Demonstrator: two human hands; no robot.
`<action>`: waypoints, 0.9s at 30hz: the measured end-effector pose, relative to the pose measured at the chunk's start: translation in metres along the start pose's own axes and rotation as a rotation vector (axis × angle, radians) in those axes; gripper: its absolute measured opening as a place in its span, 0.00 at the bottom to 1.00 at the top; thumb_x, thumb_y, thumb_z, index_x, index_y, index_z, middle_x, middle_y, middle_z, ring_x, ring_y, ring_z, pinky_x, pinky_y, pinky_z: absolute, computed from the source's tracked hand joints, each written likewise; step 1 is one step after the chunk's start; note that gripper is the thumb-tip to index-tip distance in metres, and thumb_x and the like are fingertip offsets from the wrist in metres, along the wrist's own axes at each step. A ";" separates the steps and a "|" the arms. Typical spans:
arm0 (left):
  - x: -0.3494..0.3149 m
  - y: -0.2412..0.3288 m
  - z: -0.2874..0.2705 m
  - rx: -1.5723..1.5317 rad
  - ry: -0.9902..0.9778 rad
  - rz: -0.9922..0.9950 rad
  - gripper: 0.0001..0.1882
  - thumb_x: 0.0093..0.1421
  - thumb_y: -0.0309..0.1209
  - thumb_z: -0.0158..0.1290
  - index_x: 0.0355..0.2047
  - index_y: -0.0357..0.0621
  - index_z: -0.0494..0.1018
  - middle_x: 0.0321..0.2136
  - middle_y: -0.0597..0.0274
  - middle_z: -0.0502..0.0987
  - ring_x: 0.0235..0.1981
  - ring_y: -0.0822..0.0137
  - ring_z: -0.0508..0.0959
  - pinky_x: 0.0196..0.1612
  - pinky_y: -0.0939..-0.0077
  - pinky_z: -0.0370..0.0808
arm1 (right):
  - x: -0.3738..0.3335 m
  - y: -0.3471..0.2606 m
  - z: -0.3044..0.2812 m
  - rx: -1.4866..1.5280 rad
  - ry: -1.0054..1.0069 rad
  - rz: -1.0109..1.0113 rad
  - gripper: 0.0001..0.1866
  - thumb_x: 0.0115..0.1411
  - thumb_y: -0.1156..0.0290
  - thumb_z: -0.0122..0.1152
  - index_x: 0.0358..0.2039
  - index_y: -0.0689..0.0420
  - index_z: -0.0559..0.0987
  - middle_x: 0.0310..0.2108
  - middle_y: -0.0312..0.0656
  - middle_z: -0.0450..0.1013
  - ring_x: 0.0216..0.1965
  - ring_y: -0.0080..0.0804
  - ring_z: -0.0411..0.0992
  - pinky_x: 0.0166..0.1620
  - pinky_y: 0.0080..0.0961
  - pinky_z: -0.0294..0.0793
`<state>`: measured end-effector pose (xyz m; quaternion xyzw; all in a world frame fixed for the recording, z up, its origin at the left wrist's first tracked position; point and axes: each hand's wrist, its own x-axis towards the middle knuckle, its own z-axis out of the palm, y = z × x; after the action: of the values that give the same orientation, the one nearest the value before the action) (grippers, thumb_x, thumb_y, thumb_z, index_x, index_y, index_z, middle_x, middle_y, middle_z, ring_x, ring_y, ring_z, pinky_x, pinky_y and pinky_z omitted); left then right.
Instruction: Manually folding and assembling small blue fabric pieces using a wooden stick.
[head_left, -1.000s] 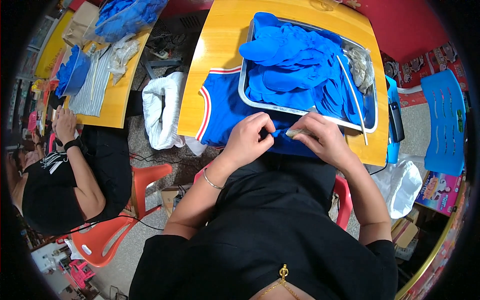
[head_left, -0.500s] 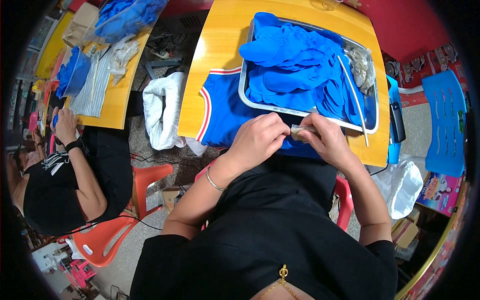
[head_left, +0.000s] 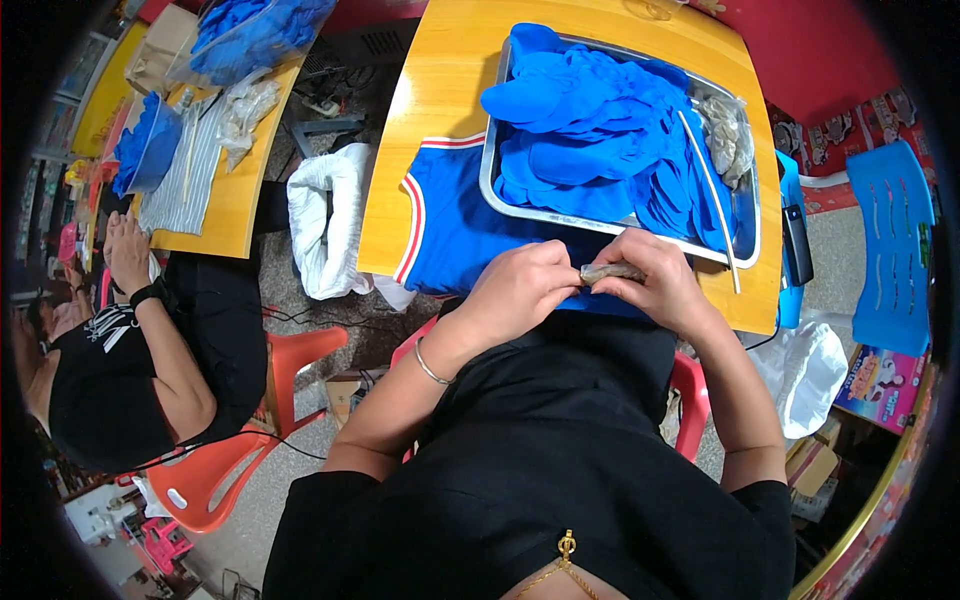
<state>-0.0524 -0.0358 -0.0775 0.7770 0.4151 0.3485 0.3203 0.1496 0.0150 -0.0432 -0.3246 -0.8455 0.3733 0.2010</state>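
My left hand (head_left: 520, 290) and my right hand (head_left: 655, 280) meet at the table's near edge, fingers pinched on a small clear plastic packet (head_left: 612, 271) with something greyish brown inside. Its contents are too small to name. Under my hands lies a blue sleeveless top (head_left: 450, 215) with red and white trim. Just beyond is a metal tray (head_left: 560, 216), heaped with flat, rounded blue fabric pieces (head_left: 590, 130). A thin pale stick (head_left: 712, 195) leans over the tray's near rim. In its right end sits a clear bag (head_left: 725, 135) of brownish contents.
Left of me, a person (head_left: 130, 390) in black works at another wooden table (head_left: 232, 205) with a blue tub (head_left: 157, 160) and a clear bin (head_left: 260, 45) of blue pieces. Between the tables stands a white sack (head_left: 330, 220). A blue chair (head_left: 890, 240) is at the right.
More of the packet now shows between my hands, stretched out lengthwise, and my fingers have shifted slightly. The neighbour's hands have come together; the blue bit there is out of sight.
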 end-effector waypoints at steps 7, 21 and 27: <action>0.003 0.007 -0.001 0.141 0.013 0.048 0.04 0.48 0.24 0.53 0.24 0.38 0.70 0.23 0.56 0.67 0.28 0.57 0.72 0.30 0.67 0.69 | -0.001 0.001 0.000 -0.011 0.005 0.005 0.11 0.44 0.69 0.66 0.27 0.60 0.75 0.24 0.41 0.70 0.27 0.35 0.69 0.29 0.26 0.67; 0.002 0.004 0.002 -0.069 0.078 -0.074 0.04 0.44 0.22 0.56 0.24 0.37 0.74 0.23 0.56 0.76 0.25 0.61 0.77 0.29 0.76 0.72 | 0.000 -0.008 0.003 -0.222 0.068 -0.184 0.08 0.45 0.77 0.60 0.27 0.58 0.72 0.27 0.42 0.68 0.30 0.40 0.70 0.31 0.30 0.70; 0.003 0.002 0.001 -0.075 0.079 -0.070 0.04 0.44 0.21 0.56 0.23 0.37 0.74 0.23 0.57 0.76 0.26 0.62 0.77 0.29 0.77 0.72 | 0.000 -0.005 -0.001 -0.205 0.026 -0.249 0.05 0.47 0.76 0.58 0.27 0.57 0.74 0.27 0.40 0.70 0.30 0.38 0.71 0.32 0.30 0.71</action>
<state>-0.0492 -0.0342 -0.0756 0.7349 0.4412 0.3829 0.3444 0.1485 0.0126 -0.0387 -0.2410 -0.9102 0.2529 0.2224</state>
